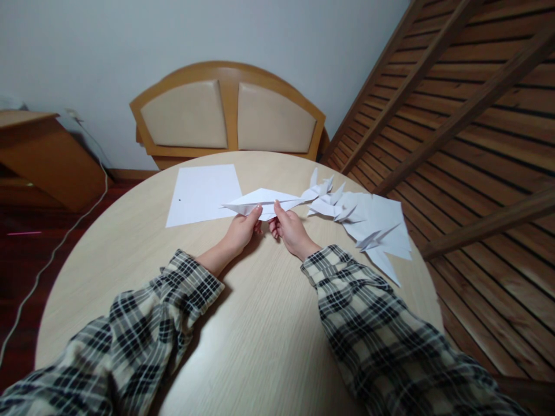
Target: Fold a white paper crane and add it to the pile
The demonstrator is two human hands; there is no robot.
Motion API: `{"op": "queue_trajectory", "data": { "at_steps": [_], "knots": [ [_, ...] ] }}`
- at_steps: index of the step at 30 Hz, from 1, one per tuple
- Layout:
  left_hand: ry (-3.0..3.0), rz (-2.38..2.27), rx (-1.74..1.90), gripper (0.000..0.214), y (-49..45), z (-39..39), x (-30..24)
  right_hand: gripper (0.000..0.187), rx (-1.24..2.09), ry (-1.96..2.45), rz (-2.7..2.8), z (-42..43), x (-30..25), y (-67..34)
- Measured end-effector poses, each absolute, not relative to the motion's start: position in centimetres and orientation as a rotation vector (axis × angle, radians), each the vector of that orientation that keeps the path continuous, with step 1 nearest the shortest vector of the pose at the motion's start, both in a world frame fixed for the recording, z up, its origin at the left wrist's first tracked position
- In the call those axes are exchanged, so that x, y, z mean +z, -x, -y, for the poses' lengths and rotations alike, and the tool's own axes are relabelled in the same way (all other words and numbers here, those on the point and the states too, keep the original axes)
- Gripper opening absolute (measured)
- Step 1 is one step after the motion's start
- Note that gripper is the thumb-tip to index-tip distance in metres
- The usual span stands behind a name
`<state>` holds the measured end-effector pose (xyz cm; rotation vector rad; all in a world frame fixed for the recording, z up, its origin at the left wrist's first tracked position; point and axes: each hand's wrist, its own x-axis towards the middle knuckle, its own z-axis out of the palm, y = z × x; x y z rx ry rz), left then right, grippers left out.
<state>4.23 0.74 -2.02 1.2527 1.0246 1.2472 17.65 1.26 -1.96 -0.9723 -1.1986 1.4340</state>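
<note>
A flat white rectangular paper sheet (203,193) lies on the round pale wooden table (260,323); rightward, the left hand (241,232) and right hand (293,232) pinch a long, pointed, folded white paper (260,196) between them, near spiky folded white paper figures (323,207).

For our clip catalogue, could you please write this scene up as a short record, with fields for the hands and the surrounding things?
Left hand: gripping a long, creased white paper piece, thumb on top
Right hand: gripping the same piece, thumb on top
Surface: round, pale wood-grain table
Left of piece: flat, rectangular white paper sheet
Right of piece: several folded white paper figures with pointed tips; exact count unclear
Beyond table: arched wooden panel with two beige insets
</note>
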Motion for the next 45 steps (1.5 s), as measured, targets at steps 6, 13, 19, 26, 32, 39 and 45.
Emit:
{"op": "queue_trajectory", "data": {
  "at_steps": [6, 13, 19, 26, 32, 39, 45],
  "knots": [
    [-1.288, -1.04, 1.241, 0.043, -4.2, -0.7, -2.0, 0.055, 1.42, 0.966, 1.229, -1.4, -2.2, -17.6],
    [-1.26, -1.03, 1.26, 0.041, -4.1, -0.9, -2.3, 0.06, 1.445, 0.975, 1.207, -1.4, -2.0, -17.6],
    [-1.267, -1.022, 1.251, 0.045, -4.2, -0.6, -1.7, 0.062, 1.416, 0.976, 1.197, -1.7, -2.5, -17.6],
    [-1.233, -0.976, 1.245, 0.045, -4.4, -0.3, -1.3, 0.06, 1.438, 0.946, 1.144, -1.5, -2.1, -17.7],
    [-1.283, -0.998, 1.245, 0.044, -4.2, -0.5, -1.6, 0.056, 1.431, 0.964, 1.25, -1.1, -1.9, -17.6],
    [-1.301, -0.964, 1.217, 0.043, -4.2, -0.4, -1.3, 0.062, 1.391, 1.004, 1.289, -1.4, -2.3, -17.6],
    [-1.262, -0.925, 1.261, 0.027, -4.2, -0.7, -1.5, 0.059, 1.386, 1.001, 1.323, -1.3, -2.1, -17.6]
  ]
}}
